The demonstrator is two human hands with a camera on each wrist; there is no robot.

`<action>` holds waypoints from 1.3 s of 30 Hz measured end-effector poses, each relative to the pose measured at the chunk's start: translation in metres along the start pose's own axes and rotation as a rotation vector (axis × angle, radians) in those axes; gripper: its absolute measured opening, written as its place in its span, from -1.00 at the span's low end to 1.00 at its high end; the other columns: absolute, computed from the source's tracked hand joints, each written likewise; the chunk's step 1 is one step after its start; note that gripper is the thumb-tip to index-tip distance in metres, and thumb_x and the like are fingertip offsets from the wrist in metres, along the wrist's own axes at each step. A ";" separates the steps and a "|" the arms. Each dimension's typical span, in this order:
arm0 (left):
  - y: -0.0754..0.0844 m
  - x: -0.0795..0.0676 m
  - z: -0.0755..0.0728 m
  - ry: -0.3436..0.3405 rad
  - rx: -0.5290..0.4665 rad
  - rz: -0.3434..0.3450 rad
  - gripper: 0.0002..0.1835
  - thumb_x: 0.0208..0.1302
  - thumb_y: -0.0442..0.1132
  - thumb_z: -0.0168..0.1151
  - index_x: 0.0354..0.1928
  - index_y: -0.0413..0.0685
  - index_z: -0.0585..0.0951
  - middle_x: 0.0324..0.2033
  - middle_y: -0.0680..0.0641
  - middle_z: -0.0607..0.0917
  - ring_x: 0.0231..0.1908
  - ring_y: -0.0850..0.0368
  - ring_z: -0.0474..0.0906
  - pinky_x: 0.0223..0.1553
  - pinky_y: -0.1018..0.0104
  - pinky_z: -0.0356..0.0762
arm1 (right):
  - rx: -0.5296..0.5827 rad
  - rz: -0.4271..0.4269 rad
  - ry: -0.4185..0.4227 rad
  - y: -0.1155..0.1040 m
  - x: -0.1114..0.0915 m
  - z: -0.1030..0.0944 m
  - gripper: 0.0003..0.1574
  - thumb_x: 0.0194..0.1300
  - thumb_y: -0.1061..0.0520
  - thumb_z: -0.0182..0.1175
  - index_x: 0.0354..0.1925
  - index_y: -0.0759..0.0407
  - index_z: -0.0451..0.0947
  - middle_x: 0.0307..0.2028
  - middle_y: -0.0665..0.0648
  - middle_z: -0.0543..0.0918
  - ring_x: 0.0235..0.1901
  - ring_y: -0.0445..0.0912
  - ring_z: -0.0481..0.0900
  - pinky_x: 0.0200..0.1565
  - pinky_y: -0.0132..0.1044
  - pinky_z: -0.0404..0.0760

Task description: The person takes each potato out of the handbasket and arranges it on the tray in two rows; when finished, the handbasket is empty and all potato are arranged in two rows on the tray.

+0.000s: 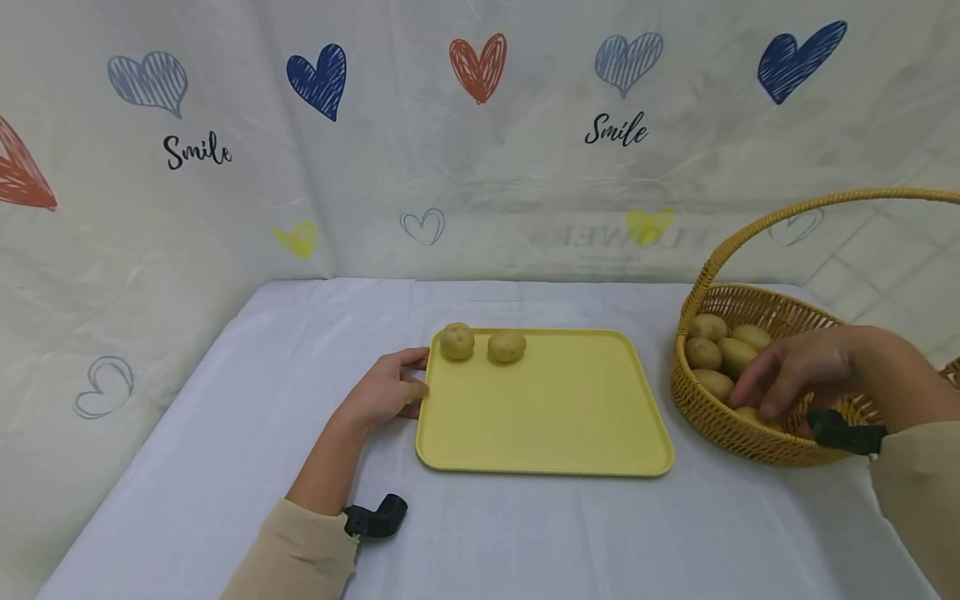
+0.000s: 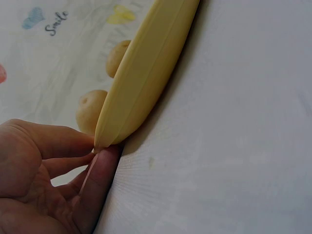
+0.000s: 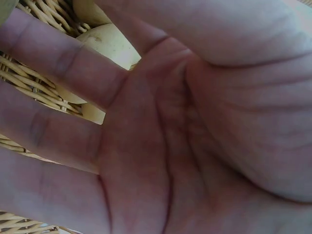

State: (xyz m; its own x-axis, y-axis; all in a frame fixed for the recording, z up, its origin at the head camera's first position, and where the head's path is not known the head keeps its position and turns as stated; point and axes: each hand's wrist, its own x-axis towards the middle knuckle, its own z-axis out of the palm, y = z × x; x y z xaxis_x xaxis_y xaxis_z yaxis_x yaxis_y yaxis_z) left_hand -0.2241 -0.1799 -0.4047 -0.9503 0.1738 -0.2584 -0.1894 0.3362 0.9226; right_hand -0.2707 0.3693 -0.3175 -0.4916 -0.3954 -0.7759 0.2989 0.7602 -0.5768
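Note:
In the head view, my left hand (image 1: 386,387) is at the left edge of a yellow tray (image 1: 555,408) lying on the table. The left wrist view shows its thumb and a finger pinching the tray's rim (image 2: 141,83). Two potatoes sit near the tray's far left corner, one rounder potato (image 1: 457,342) and another potato (image 1: 507,346) to its right. My right hand (image 1: 810,371) reaches down into a wicker basket (image 1: 697,408) of several potatoes (image 1: 737,357). Its fingers (image 3: 63,58) are spread loosely over the potatoes, and the palm is bare in the right wrist view.
The basket stands right of the tray, its tall arched handle (image 1: 787,212) rising over it. A white cloth (image 1: 510,533) covers the table. Behind hangs a pale sheet (image 1: 375,167) printed with hearts and "Smile". A black wrist camera (image 1: 377,517) sits on the left wrist.

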 end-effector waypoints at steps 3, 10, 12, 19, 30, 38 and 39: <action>0.000 0.000 0.000 -0.001 -0.003 0.000 -0.23 0.30 -0.48 0.14 0.57 -0.13 0.26 0.35 -0.17 0.46 -0.10 0.07 0.65 -0.25 0.23 0.76 | 0.018 -0.008 -0.042 0.000 0.001 0.000 -0.54 0.31 0.31 0.29 0.18 0.26 0.61 0.00 0.09 0.65 -0.14 -0.06 0.60 -0.13 -0.07 0.74; 0.000 -0.001 -0.001 -0.005 0.000 0.011 -0.22 0.29 -0.47 0.15 0.57 -0.15 0.25 0.37 -0.18 0.45 -0.13 0.08 0.65 -0.27 0.23 0.75 | 0.025 -0.007 -0.061 0.001 0.003 -0.001 -0.54 0.27 0.34 0.30 0.15 0.22 0.63 -0.03 0.11 0.64 -0.18 -0.05 0.63 -0.15 -0.11 0.75; -0.001 -0.001 -0.001 -0.003 -0.001 0.011 -0.22 0.29 -0.47 0.15 0.57 -0.15 0.25 0.37 -0.19 0.45 -0.12 0.07 0.65 -0.27 0.22 0.75 | 0.033 -0.023 -0.092 0.000 0.004 -0.002 -0.53 0.27 0.36 0.28 0.16 0.23 0.62 -0.06 0.12 0.64 -0.26 -0.06 0.65 -0.18 -0.15 0.75; -0.002 0.001 -0.001 0.003 0.001 -0.002 -0.23 0.30 -0.48 0.15 0.57 -0.12 0.26 0.35 -0.16 0.46 -0.09 0.06 0.65 -0.25 0.22 0.75 | 0.044 -0.027 -0.102 0.000 0.004 -0.002 -0.50 0.23 0.37 0.28 0.16 0.23 0.62 -0.15 0.11 0.64 -0.34 -0.10 0.63 -0.22 -0.19 0.74; -0.001 0.003 0.000 0.007 0.001 -0.015 -0.22 0.29 -0.47 0.16 0.57 -0.09 0.27 0.33 -0.12 0.47 -0.10 0.06 0.65 -0.24 0.20 0.76 | 0.037 -0.046 -0.098 0.003 0.003 -0.003 -0.52 0.28 0.35 0.24 0.17 0.20 0.63 -0.14 0.12 0.62 -0.31 -0.07 0.64 -0.23 -0.19 0.74; -0.002 0.002 0.000 0.015 -0.006 -0.020 -0.22 0.28 -0.48 0.16 0.57 -0.09 0.28 0.33 -0.12 0.47 -0.08 0.05 0.65 -0.23 0.19 0.77 | 0.045 -0.096 -0.089 0.005 -0.001 -0.008 -0.50 0.37 0.35 0.15 0.26 0.25 0.55 -0.15 0.11 0.54 -0.24 -0.07 0.60 -0.18 -0.13 0.75; -0.002 0.002 0.000 0.016 -0.005 -0.019 -0.22 0.28 -0.48 0.16 0.57 -0.10 0.28 0.33 -0.12 0.47 -0.09 0.05 0.65 -0.24 0.19 0.77 | 0.051 -0.106 -0.099 0.005 -0.001 -0.009 -0.49 0.37 0.36 0.14 0.27 0.26 0.54 -0.15 0.11 0.53 -0.24 -0.08 0.60 -0.17 -0.13 0.76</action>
State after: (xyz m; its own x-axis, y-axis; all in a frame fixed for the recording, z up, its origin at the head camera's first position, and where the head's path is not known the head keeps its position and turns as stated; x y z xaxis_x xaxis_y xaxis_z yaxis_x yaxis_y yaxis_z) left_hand -0.2259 -0.1798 -0.4068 -0.9502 0.1530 -0.2715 -0.2088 0.3345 0.9190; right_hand -0.2760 0.3782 -0.3175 -0.4400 -0.5226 -0.7303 0.2920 0.6858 -0.6667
